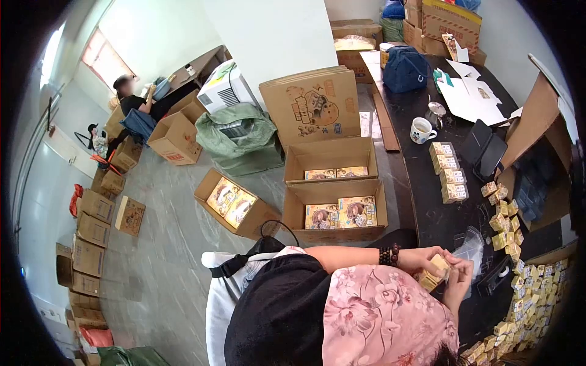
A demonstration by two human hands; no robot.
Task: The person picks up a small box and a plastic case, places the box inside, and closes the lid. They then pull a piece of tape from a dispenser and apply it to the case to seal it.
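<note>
My left hand [421, 260], with dark beaded bracelets at the wrist, is wrapped round a few small yellow boxes [429, 279]. From the other side, my right hand [461, 282] pinches at the end of the same boxes; a clear edge shows there, but its shape is hard to make out. Just beyond my fingers lie clear plastic cases [470, 249] on the black table [436, 222]. Several small yellow boxes [505, 229] lie loose past them, beside a large heap of more boxes [537, 299].
Filled clear packs [448, 174] stand in a row near a mug [422, 130] and a blue bag [406, 68]. Open cartons [334, 235] with printed boxes stand on the floor [165, 256] beside the table. A person [137, 104] sits at the far left.
</note>
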